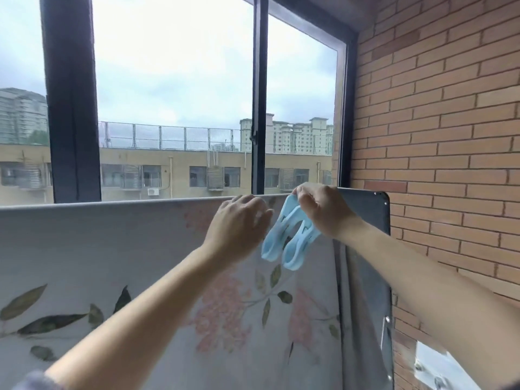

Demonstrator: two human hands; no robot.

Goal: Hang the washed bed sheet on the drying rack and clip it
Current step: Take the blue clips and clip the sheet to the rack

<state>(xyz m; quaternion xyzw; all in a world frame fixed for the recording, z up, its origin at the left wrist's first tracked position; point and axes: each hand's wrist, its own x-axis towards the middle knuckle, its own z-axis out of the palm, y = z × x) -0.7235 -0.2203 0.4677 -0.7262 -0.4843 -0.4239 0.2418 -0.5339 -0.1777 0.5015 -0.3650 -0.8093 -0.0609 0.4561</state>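
Bed sheet (118,249) drapes the rack (368,205) beside the brick wall (450,136)

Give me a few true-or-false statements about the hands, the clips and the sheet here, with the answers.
1. The right hand holds the blue clips. True.
2. The bed sheet is plain white. False: it is printed with leaves and pink flowers.
3. The left hand grips a clip as well. False: it rests on the sheet near its top edge, with no clip in it.
4. A brick wall stands on the right. True.
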